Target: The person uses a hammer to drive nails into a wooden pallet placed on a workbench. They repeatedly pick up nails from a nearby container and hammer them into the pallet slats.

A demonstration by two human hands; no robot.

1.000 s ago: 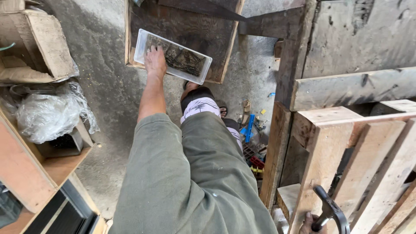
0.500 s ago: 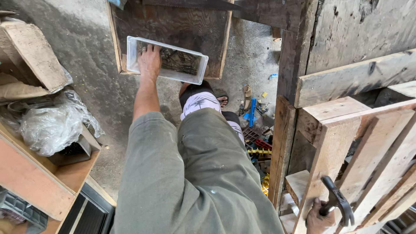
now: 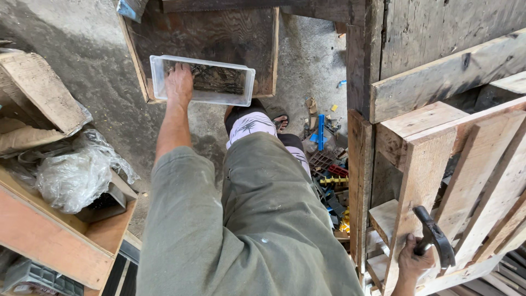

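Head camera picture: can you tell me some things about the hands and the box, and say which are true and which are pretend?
1. The left hand reaches into a clear plastic box. True.
2. The box holds red apples. False: it holds dark, thin metal pieces, likely nails.
3. The right hand holds a hammer. True.
4. The box sits on a chair. False: it rests on a wooden board on the ground.
5. The hammer is beside a wooden pallet. True.
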